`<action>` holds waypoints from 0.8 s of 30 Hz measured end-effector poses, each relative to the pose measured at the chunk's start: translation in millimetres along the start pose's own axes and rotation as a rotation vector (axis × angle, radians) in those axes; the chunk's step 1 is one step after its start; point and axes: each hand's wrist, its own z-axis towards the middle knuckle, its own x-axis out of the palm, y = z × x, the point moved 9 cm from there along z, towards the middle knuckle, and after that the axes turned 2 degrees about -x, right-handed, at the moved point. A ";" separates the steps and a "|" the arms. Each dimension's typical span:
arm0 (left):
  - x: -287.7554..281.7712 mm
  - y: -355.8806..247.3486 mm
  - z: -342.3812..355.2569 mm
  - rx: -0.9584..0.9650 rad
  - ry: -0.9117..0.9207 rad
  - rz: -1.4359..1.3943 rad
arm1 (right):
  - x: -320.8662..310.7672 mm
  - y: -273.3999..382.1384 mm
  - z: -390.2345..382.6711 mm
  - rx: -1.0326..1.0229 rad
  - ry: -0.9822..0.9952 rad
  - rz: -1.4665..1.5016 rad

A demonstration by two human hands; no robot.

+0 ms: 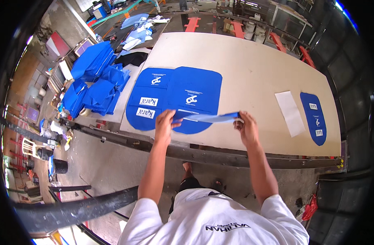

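Note:
Between my hands a thin blue fabric piece (213, 118) with a paler underside is stretched nearly edge-on above the table. My left hand (165, 124) pinches its left end, and my right hand (247, 125) grips the right end. Beneath and beyond it lie two flat blue rounded panels with white print, the left panel (148, 87) and the right panel (199, 83), side by side and seeming to overlap. Part of the right panel is hidden by the held piece and my left hand.
The pale board tabletop (268, 65) also carries a white sheet (290, 114) and a narrow blue printed panel (313, 118) at the right. Stacked blue pieces (99, 92) pile up on the left. A dark metal rail (219, 157) runs along the near edge.

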 end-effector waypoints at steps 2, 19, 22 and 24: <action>-3.2 -9.6 71.2 -0.012 0.016 0.042 | 19.8 -5.2 59.7 0.002 0.007 -0.033; -26.1 41.6 369.1 -0.090 0.077 0.594 | 24.5 -96.4 292.4 0.103 -0.327 -0.345; -30.1 63.7 383.0 -0.065 0.053 0.695 | 12.2 -122.4 297.0 0.173 -0.380 -0.516; -32.2 72.1 390.7 -0.053 0.061 0.767 | 6.2 -131.1 295.2 0.182 -0.379 -0.590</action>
